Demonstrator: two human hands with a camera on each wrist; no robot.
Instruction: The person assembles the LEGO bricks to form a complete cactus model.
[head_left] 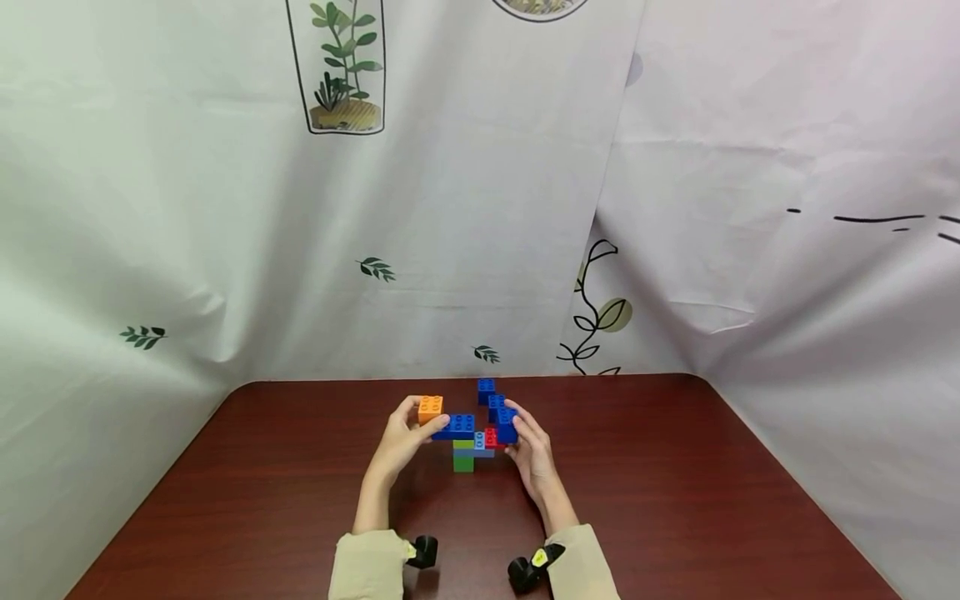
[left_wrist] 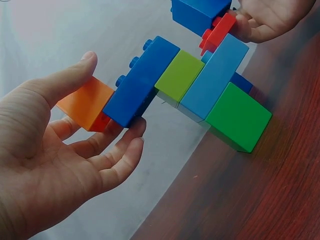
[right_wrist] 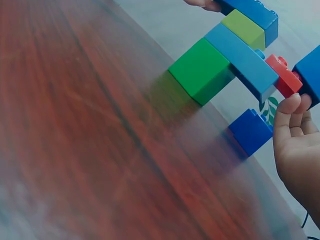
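Note:
A joined structure of toy building bricks stands on a green brick (head_left: 463,464). Above that come a light blue brick (left_wrist: 215,77), a lime brick (left_wrist: 181,75) and a long dark blue brick (left_wrist: 142,82). At its left end sits an orange brick (head_left: 431,407), gripped between the thumb and fingers of my left hand (head_left: 397,446). A red brick (right_wrist: 284,75) is on the light blue brick's right end, with a dark blue brick (head_left: 507,427) over it. My right hand (head_left: 534,458) holds these two, thumb low by the red brick.
A separate blue brick (right_wrist: 250,132) stands on the brown table (head_left: 675,483) behind the structure. Another blue brick (head_left: 497,404) shows just behind my right fingers; whether it is joined is hard to tell. A printed white curtain (head_left: 465,208) hangs beyond the table's back edge.

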